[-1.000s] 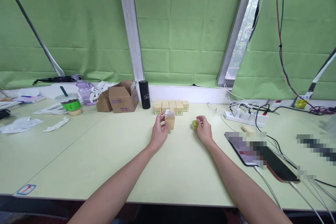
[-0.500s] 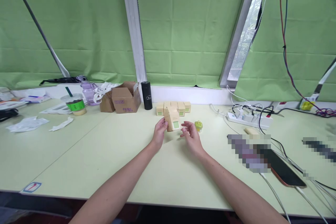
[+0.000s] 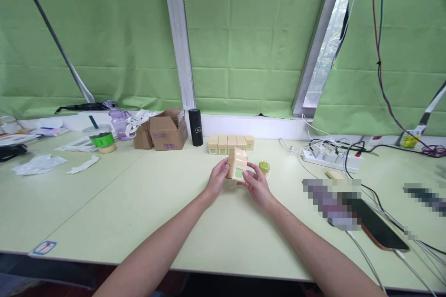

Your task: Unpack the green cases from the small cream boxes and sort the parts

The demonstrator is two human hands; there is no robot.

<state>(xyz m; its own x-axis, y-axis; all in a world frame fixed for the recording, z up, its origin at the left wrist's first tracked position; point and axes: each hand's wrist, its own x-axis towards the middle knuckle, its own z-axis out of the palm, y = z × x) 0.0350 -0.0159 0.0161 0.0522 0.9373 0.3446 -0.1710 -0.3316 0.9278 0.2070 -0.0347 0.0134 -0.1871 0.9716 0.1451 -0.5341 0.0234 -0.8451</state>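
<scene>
Head cam, clock directions taken from the held box, 12 = away from the person.

Small tan box [image 3: 238, 166] is between both hands, mid-table, tilted. Its green label with a white border faces the person. Top looks peaked, as if a flap is up; too small to tell how far open. Contents not visible.

Left hand [image 3: 219, 176]: on the box's left side, narrow grip, thumb toward the person. Right hand [image 3: 257, 185]: on the right side, thumb on the front next to the label, other fingers curled at the side and underneath. So both hands are holding the same box.

Small jar [image 3: 264, 168], green lid on: stands on the table [image 3: 156, 213] at 3 o'clock, just beside the right hand, not gripped.

Row of small boxes [image 3: 223, 145]: 12 o'clock, just beyond the held one, side by side, same tan, green labels showing on some.

Black bottle [image 3: 195, 127] upright at 10 o'clock, cardboard carton [image 3: 167, 134] next to it, top open. Drink cup [image 3: 102, 140] with straw at 9, well apart. Power strip [image 3: 331, 161] with plugs and cables at 3, past the jar. Orange-edged phone [image 3: 383, 222] flat at 4, cable attached.
</scene>
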